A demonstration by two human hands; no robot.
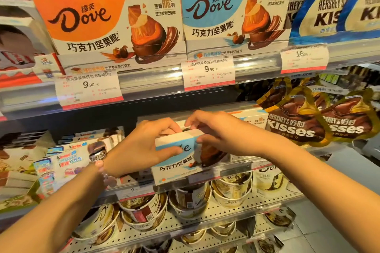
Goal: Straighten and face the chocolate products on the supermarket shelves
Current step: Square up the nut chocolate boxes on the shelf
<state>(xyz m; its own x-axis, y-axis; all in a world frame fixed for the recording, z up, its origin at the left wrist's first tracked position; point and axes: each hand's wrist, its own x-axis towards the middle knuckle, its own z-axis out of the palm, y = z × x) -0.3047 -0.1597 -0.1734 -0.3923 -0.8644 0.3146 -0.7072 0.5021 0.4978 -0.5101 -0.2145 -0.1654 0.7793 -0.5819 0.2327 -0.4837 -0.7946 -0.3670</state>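
Observation:
A blue-and-white Dove box (176, 163) stands at the front edge of the middle shelf, its face towards me. My left hand (144, 146) grips its upper left corner, thumb on the front. My right hand (222, 131) holds its top right edge with fingers curled over it. On the upper shelf an orange Dove display box (98, 24) and a blue Dove display box (230, 16) stand side by side, facing forward. More of the same boxes (253, 117) sit behind and right of the held one.
Kinder boxes (67, 160) lie stacked at the left of the middle shelf. Brown Hershey's Kisses bags (298, 121) hang at the right, white Hershey's Kisses bags (333, 6) above them. Dove tubs (232, 191) fill the lower shelf. Price tags (208, 72) hang on the shelf rails.

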